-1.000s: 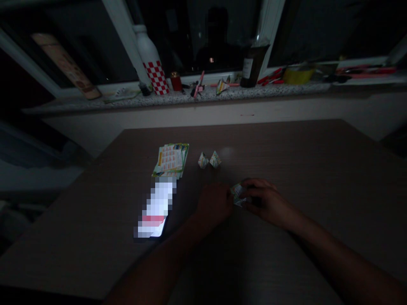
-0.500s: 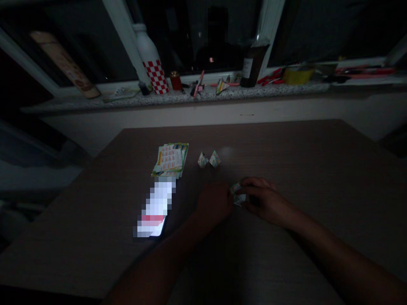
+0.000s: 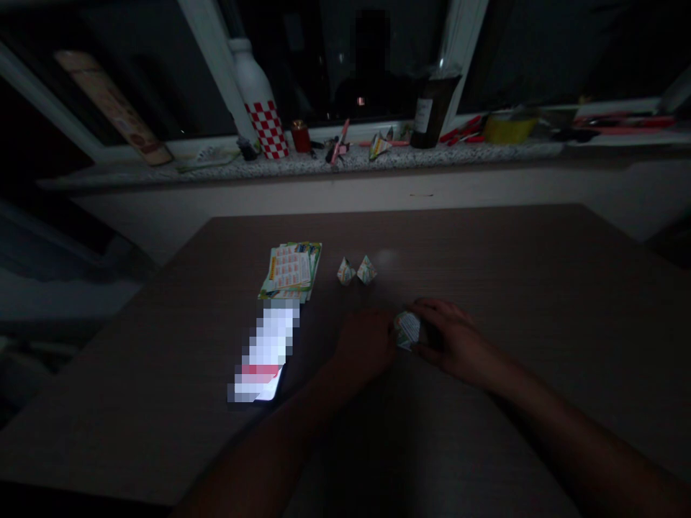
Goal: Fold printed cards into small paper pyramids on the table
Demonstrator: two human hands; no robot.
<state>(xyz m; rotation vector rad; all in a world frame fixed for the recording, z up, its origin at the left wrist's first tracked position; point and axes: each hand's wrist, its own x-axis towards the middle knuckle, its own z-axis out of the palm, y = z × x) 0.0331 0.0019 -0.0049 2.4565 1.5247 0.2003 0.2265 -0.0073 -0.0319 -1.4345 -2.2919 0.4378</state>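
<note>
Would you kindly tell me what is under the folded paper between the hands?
The table shows beside the folded paper; what lies directly beneath is covered by the paper itself.

The small piece of folded paper (image 3: 407, 331) lies low on the worktop (image 3: 502, 266), between the left hand (image 3: 366, 340) and the right hand (image 3: 445, 332). It is whitish with green parts, and it carries slanting lines of small print, which are too small to read. Its outline is angular. The left edge meets the left fingers, and their shadow makes the exact contact difficult to tell.
</note>
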